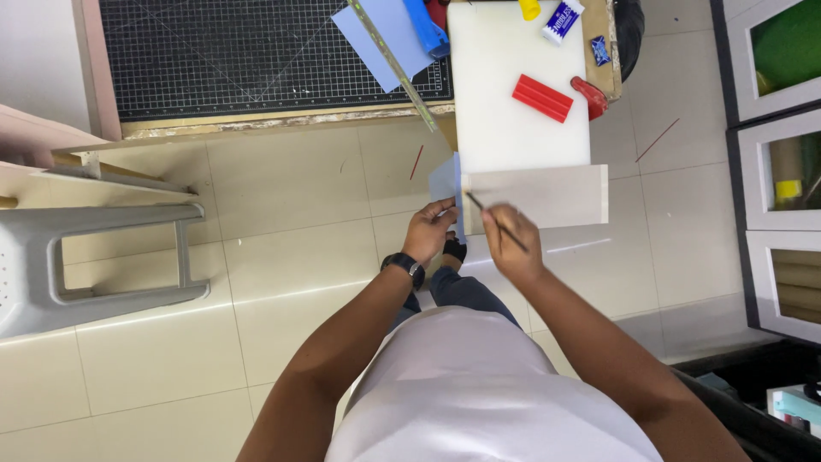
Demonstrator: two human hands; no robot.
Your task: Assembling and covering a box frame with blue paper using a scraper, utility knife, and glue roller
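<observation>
My left hand (429,231) pinches the lower edge of a small pale blue card (445,181) that stands next to the left end of a grey-white board (547,195). My right hand (511,244) grips a thin dark stick, like a pencil or brush (496,221), whose tip touches the board's left edge near the blue card. A black watch sits on my left wrist. The board juts out from under a white cutting slab (505,103).
A black gridded cutting mat (239,51) lies on the table with blue sheets (376,34) and a metal ruler (395,64). A red ridged block (542,97), glue tube and yellow item sit on the white slab. A grey plastic stool (94,257) stands left; framed boxes stand right.
</observation>
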